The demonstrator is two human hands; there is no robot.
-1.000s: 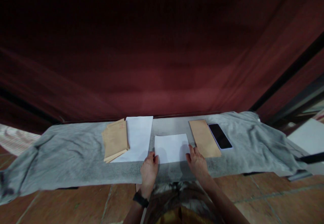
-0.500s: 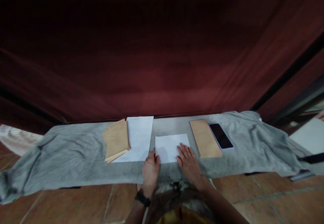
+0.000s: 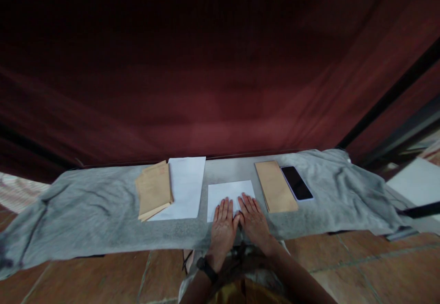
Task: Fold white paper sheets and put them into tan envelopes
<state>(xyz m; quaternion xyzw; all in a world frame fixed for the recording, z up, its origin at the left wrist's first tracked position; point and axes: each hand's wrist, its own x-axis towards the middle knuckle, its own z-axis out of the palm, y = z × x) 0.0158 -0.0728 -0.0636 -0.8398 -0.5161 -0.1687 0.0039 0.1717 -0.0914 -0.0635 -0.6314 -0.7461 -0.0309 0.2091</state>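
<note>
A white sheet of paper point(image 3: 228, 190), which looks folded, lies crosswise on the grey cloth before me. Flat on its near part rests my left hand point(image 3: 223, 226), fingers stretched out, with a dark watch on that wrist. My right hand point(image 3: 253, 218) also lies flat, on the sheet's near right part. The two thumbs meet or nearly meet. Both hands cover the near edge of the paper, and neither grips anything.
Left of the sheet are larger white paper point(image 3: 187, 187) and a pile of brown envelopes point(image 3: 155, 187) overlapping it. To the right lie more brown envelopes point(image 3: 277, 186) and a phone point(image 3: 297, 183). Grey cloth point(image 3: 99, 208) covers the narrow table, against a dark red surface point(image 3: 220, 111).
My left hand has left the sheet's near left corner, moved right and flattened onto the paper beside my right hand. The right hand stays flat on the sheet, almost in place.
</note>
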